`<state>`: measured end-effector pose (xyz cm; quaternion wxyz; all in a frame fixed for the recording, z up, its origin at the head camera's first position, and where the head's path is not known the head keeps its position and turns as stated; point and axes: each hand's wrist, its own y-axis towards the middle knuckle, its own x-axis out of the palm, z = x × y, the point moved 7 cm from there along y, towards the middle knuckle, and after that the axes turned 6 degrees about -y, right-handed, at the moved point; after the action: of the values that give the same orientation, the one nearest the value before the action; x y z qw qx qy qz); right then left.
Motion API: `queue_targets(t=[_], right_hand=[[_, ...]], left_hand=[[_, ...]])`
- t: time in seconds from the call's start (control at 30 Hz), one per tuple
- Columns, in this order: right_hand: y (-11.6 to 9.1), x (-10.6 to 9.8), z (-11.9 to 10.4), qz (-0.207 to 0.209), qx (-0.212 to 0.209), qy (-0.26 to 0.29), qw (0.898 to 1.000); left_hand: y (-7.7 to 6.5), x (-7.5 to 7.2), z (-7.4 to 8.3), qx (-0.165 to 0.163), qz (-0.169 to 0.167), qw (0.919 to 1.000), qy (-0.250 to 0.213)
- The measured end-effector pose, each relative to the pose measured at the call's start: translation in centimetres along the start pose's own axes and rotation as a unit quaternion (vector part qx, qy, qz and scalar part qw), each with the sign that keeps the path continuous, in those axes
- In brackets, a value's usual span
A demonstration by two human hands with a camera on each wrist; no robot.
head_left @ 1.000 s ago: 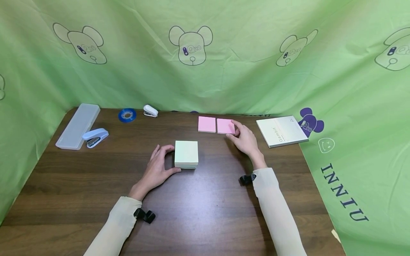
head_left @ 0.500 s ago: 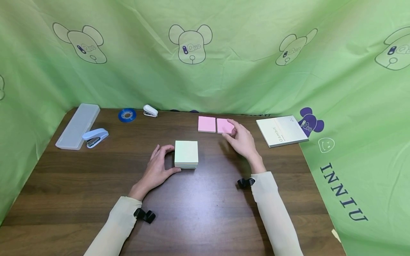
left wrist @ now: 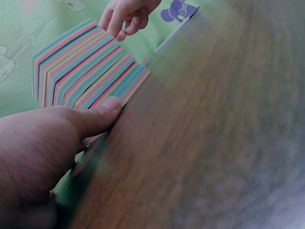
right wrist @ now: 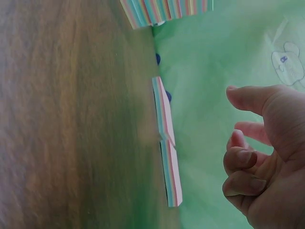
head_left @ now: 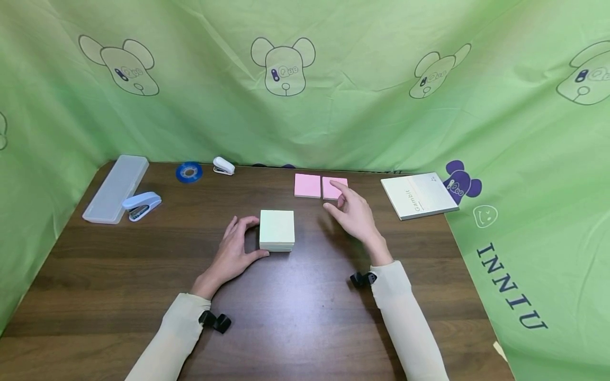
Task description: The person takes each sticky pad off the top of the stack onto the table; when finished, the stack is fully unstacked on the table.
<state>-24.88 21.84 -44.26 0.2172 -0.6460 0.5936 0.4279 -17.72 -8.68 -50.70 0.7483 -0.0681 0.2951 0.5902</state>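
Observation:
A thick stack of sticky notes with a pale green top stands mid-table; its sides show many coloured layers in the left wrist view. My left hand holds it from the left, thumb at the near side and forefinger near the far left corner. Farther back lie two thin pink-topped sticky note pads, the left pad and the right pad, side by side with a narrow gap. My right hand hovers over the right pad's near edge, thumb and forefinger apart, holding nothing.
A white book lies at the right edge. Back left are a frosted case, a light-blue stapler, a blue tape roll and a small white stapler. A green curtain hangs behind the table.
My right hand has come away from the right pink pad's right edge, moving left and slightly nearer, its fingers off the pad. The left hand and the stack have stayed put.

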Motion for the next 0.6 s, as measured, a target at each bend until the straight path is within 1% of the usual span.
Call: queue_targets(t=[0.3, 0.47, 0.6], right_hand=[[-0.6, 0.6, -0.9, 0.005, -0.003, 0.014, 1.0], [-0.8, 1.4, -1.3, -0.003, -0.007, 0.038, 0.999], [-0.8, 1.6, -1.7, -0.003, -0.015, 0.055, 0.998]], left_hand=[[0.0, 0.0, 0.0, 0.001, 0.0, 1.0, -0.001], [0.0, -0.1, -0.1, 0.001, 0.003, 1.0, -0.001], [0.0, -0.1, -0.1, 0.002, 0.001, 1.0, 0.001]])
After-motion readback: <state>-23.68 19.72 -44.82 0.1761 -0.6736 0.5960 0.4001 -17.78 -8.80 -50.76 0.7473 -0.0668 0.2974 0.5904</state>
